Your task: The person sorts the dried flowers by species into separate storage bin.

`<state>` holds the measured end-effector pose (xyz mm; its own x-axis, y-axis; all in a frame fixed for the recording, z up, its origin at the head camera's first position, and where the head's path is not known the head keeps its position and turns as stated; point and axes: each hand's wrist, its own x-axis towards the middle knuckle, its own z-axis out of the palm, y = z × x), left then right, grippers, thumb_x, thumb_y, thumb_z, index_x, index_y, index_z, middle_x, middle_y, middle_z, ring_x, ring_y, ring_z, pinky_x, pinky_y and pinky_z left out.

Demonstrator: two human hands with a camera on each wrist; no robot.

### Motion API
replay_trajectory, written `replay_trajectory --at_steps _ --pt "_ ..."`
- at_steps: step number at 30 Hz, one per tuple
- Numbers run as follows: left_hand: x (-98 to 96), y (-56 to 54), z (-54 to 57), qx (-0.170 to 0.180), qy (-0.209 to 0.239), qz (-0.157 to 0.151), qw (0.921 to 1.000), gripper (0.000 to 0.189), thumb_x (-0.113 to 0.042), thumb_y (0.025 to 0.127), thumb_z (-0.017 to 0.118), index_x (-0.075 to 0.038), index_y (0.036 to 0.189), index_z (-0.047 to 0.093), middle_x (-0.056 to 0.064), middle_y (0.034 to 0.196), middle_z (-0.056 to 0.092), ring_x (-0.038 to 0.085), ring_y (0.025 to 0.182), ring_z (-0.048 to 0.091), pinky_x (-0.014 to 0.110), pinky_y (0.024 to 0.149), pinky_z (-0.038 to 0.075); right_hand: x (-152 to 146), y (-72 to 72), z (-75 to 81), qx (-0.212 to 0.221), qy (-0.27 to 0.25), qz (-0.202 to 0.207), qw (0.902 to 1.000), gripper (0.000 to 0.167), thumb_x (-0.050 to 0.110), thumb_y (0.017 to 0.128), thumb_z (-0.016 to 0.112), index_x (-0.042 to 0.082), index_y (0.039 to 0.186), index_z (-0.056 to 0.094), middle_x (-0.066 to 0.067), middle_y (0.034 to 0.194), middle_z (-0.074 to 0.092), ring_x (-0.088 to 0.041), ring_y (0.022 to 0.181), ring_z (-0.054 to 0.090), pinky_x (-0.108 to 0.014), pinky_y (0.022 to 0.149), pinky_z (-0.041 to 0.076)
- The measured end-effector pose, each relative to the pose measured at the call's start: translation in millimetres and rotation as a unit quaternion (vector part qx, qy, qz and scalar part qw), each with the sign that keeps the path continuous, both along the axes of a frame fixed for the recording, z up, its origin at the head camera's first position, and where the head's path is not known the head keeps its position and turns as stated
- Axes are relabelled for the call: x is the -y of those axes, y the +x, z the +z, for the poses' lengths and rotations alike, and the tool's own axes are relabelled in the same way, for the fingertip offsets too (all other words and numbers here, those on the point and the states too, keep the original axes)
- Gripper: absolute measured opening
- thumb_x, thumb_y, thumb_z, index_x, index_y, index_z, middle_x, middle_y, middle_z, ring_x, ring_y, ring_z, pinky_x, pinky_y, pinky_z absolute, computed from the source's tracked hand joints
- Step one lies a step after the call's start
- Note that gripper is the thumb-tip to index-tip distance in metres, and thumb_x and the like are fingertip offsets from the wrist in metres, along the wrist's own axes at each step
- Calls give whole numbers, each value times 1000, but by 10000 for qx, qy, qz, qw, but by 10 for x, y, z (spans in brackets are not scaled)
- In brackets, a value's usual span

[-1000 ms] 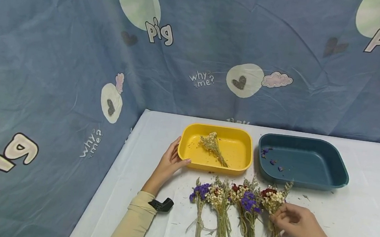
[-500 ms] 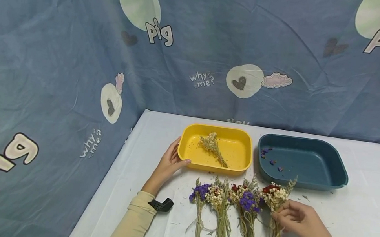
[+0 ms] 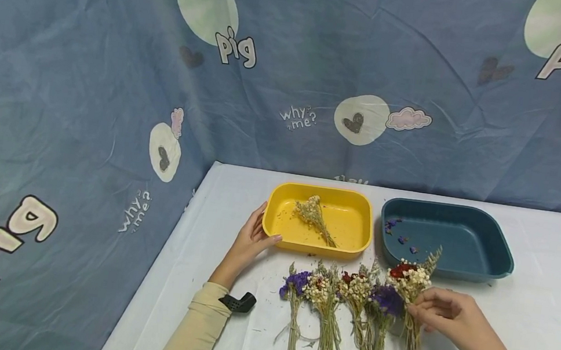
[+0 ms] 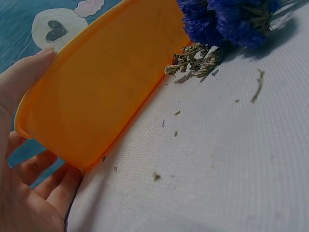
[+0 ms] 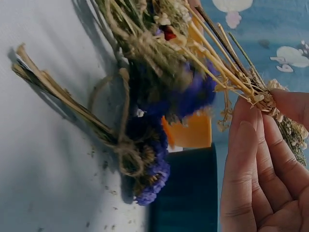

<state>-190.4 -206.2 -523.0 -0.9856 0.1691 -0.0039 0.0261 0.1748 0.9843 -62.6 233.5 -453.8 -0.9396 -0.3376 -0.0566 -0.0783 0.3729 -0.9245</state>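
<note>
My right hand [image 3: 454, 320] pinches a small bunch of dried flowers [image 3: 412, 280] by its stems, thumb against fingertips. Its heads are cream and dark red, with a green spike on top, and it stands tilted in front of the teal tray [image 3: 471, 245]. My left hand [image 3: 244, 249] grips the near left corner of the yellow tray [image 3: 355, 225], thumb at the rim and fingers around the outside. Beside the held bunch lies a purple bunch [image 3: 387, 300], its heads blurred in the right wrist view. Inside the yellow tray rests a pale dried bunch [image 3: 314, 215].
Several bunches lie in a row: a thin purple one [image 3: 297, 282], a cream one [image 3: 320, 289] and a cream and red one [image 3: 358, 289]. Twine ties [image 5: 129, 155] some stems. Purple petals [image 3: 403, 239] lie in the teal tray; plant bits litter the white tablecloth [image 3: 550, 290].
My right hand has raised the cream and red bunch from the row's right end and moved slightly away from me. The neighbouring purple bunch has shifted right. My left hand has stayed put.
</note>
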Motion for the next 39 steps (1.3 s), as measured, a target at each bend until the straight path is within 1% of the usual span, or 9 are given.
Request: replay_trajectory --at_steps 5,12,15,19,21,24,29,35,39 --pt "-10 22 -4 -165 16 69 9998 95 -14 93 78 -29 166 19 7 169 32 25 156 34 35 126 35 11 -45 43 -66 5 35 10000 14 8 100 67 -3 108 71 8 89 78 -10 76 74 -33 62 62" --pt "-15 26 -16 -304 6 129 9995 93 -16 92 80 -29 165 24 6 166 37 25 154 38 36 125 37 65 -115 112 101 232 -97 9996 17 15 99 69 1 110 72 6 90 78 -11 75 74 -33 62 61" --pt "-18 26 -14 -314 -4 125 9994 93 -17 91 80 -30 165 24 5 165 39 25 153 39 34 124 38 87 -155 143 107 235 -23 9997 18 16 100 69 1 110 72 4 91 78 -11 76 74 -34 64 63" --pt "-24 35 -3 -304 -21 136 9994 93 -17 91 81 -31 164 25 5 164 40 25 153 39 33 124 38 111 -205 172 8 143 165 9998 18 15 100 69 0 109 71 3 90 78 -12 74 74 -35 63 62" --pt "-27 37 1 -294 -32 133 9995 94 -17 91 81 -31 164 24 5 165 39 25 153 39 33 124 38 121 -232 181 -54 115 266 9996 17 14 100 69 -1 108 71 2 89 78 -13 73 73 -35 62 62" --pt "-29 37 2 -278 -43 124 9995 94 -18 91 80 -31 165 24 5 166 38 25 154 39 34 124 37 124 -282 195 -19 84 370 9993 20 14 100 68 -3 109 70 3 89 78 -14 73 73 -35 64 63" --pt "-28 33 -3 -290 -18 100 9995 93 -17 92 79 -31 164 23 5 166 37 25 154 38 37 126 37 122 -371 226 98 139 394 9991 25 16 101 67 -5 114 69 3 92 78 -14 77 74 -37 67 64" --pt "-22 41 2 -270 62 41 9996 91 -17 94 78 -30 165 22 8 166 35 27 155 35 39 127 34 181 -486 260 67 212 336 9992 22 19 100 70 -1 109 71 -2 91 78 -15 75 73 -35 67 63" --pt "-19 45 -2 -259 31 71 9996 92 -19 93 78 -31 165 22 7 167 35 26 155 36 38 127 35 215 -582 283 107 166 390 9990 22 18 100 70 -2 109 71 -7 93 79 -13 76 73 -34 69 64"
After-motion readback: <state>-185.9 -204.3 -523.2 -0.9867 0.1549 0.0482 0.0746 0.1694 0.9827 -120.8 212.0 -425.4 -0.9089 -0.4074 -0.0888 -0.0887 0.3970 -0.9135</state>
